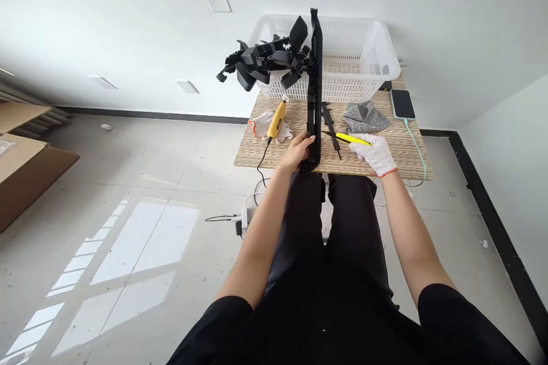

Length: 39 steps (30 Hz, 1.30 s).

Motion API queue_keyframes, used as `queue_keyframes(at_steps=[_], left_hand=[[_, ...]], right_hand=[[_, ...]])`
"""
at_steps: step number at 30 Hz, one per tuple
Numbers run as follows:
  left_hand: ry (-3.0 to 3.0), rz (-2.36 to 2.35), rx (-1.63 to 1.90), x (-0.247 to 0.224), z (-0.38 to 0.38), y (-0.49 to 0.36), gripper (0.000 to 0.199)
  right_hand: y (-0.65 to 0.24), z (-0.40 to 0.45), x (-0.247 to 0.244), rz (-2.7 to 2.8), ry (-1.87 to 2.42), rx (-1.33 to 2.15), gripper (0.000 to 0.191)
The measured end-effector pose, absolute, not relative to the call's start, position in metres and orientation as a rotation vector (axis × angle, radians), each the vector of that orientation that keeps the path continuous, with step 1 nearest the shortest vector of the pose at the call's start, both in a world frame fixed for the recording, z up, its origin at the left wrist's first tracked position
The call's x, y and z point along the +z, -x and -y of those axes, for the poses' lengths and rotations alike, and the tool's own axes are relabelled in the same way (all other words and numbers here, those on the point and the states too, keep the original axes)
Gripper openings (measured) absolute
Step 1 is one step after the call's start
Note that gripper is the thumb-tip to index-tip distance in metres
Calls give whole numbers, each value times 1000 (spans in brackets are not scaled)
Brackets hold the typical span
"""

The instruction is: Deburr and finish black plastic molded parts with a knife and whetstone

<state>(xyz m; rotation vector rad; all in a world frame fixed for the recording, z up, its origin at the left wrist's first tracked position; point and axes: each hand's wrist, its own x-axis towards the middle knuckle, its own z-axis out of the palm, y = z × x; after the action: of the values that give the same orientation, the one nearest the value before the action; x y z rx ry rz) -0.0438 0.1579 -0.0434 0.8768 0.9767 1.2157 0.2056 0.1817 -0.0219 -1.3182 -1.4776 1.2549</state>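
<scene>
My bare left hand is closed around the lower part of a long black plastic part, which stands lengthwise away from me over the table. A cluster of angled black plastic pieces sticks out to the left from its upper half. My right hand, in a white knit glove with an orange cuff, grips a yellow utility knife. The knife's dark tip points left, close to the right edge of the black part. Below the tip a black caliper lies on the table.
A white plastic basket stands at the table's back. On the wooden table are a yellow rotary tool on a white glove, a grey cloth and a phone with a cable. A cardboard box stands left.
</scene>
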Motion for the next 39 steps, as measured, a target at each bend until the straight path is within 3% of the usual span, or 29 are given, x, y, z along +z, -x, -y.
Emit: queue_keyframes(at_steps=[7, 33, 39], left_hand=[[-853, -949, 1236, -38, -153, 43, 32], [-848, -909, 1279, -43, -154, 45, 36], [-907, -921, 1338, -44, -155, 45, 28]], right_hand=[[-206, -179, -22, 1622, 1348, 1261, 27], [-200, -182, -31, 1451, 1345, 1317, 23], [-197, -179, -28, 1564, 1349, 1340, 20]])
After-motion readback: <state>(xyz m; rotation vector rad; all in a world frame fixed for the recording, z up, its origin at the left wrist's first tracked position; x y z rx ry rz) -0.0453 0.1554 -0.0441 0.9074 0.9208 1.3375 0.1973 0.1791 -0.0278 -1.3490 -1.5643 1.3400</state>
